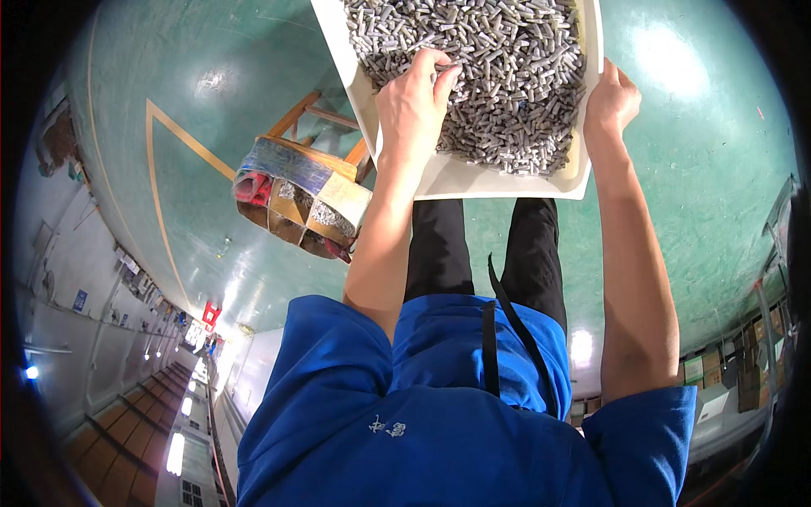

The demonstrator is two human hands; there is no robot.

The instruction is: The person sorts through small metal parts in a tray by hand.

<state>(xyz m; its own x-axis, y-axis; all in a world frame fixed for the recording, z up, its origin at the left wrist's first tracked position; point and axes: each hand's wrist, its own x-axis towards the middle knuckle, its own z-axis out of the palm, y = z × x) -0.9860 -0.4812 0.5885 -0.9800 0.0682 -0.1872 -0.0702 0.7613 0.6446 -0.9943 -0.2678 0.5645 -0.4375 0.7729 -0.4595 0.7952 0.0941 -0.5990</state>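
Left hand [414,97] fingers pinch one small grey metal pin out of the heaped pins [490,76] in the white tray [473,179], right hand [610,103] grips tray rim; pins look stiff, slippery, individually light, collectively heavy.

Blue short-sleeved shirt, black trousers, black strap.

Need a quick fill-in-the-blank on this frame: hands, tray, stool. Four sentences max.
1. The shallow white plastic tray holds a heap of small ____ metal cylinders.
2. The left hand pinches one cylinder while reaching ____ the tray.
3. The right hand grips the tray's ____ rim.
4. The wooden stool with a taped, patched seat stands on the ____ floor.

Missing words: grey; into; right; green
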